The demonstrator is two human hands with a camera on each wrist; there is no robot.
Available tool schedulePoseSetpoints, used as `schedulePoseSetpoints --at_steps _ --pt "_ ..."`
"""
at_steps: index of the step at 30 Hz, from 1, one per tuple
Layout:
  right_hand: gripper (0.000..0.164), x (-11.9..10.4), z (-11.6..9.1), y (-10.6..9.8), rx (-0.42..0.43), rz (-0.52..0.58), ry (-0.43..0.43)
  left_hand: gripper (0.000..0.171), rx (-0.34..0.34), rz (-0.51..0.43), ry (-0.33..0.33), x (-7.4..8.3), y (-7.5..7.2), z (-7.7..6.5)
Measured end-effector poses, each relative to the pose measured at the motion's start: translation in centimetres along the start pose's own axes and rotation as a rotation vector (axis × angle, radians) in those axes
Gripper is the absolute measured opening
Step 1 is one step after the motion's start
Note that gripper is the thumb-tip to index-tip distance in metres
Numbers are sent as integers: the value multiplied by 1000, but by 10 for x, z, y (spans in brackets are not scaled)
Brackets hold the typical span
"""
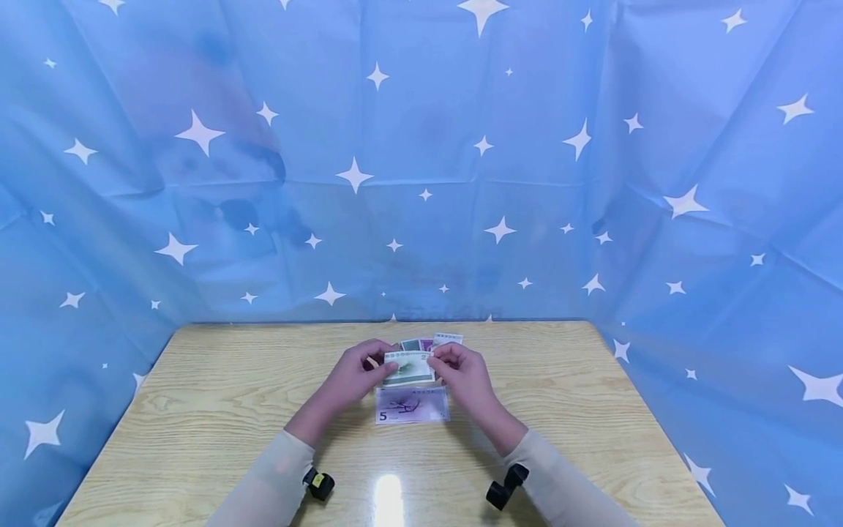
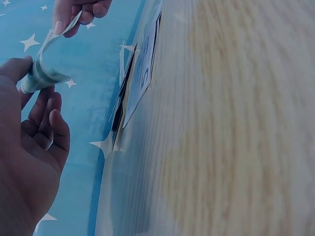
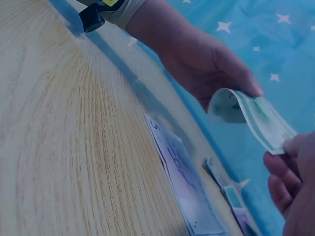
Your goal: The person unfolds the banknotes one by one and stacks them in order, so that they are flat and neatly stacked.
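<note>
A green banknote [image 1: 410, 368] is held up above the table between both hands. My left hand [image 1: 358, 372] pinches its left end between thumb and fingers, and my right hand [image 1: 461, 368] pinches the opposite end. In the right wrist view the green banknote [image 3: 268, 123] bends in a curl near the left hand [image 3: 211, 73]. Below it a purple banknote [image 1: 413, 407] marked 5 lies flat on the table, and in the right wrist view this purple banknote [image 3: 184, 182] seems to lie on at least one more sheet.
Behind the held note, a small pile of other notes [image 1: 448, 339] lies on the wooden table [image 1: 230, 395], partly hidden by the hands. A blue curtain with white stars [image 1: 421, 241] hangs along the table's back edge. Black wrist cameras [image 1: 319, 484] sit on both sleeves.
</note>
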State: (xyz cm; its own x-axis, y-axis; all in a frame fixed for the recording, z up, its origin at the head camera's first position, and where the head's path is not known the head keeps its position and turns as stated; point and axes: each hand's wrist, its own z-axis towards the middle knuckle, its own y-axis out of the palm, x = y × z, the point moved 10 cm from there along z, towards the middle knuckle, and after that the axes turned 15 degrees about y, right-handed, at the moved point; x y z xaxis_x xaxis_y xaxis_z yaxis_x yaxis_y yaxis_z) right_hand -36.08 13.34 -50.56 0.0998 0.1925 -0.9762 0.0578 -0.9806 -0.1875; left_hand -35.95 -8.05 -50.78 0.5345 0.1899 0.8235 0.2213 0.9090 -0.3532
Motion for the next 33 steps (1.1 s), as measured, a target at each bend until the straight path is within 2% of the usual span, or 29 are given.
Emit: schedulePoseSetpoints --at_steps 6,12,17,23,30,33 --pt "3 3 -1 -5 2 13 12 5 6 11 37 0 -3 0" --pt "6 9 -2 -10 10 5 32 4 -1 54 61 -1 -5 -1" --pt "5 12 -3 -14 9 16 43 7 3 51 31 -5 -7 -5" --pt "4 16 -4 -18 12 11 40 8 -25 11 -5 -9 -5 -8" --pt "4 21 -5 -21 16 5 56 9 -29 20 -34 -15 -3 -13" --pt "12 20 -7 -21 5 -7 53 11 -30 17 -31 -13 -3 -13"
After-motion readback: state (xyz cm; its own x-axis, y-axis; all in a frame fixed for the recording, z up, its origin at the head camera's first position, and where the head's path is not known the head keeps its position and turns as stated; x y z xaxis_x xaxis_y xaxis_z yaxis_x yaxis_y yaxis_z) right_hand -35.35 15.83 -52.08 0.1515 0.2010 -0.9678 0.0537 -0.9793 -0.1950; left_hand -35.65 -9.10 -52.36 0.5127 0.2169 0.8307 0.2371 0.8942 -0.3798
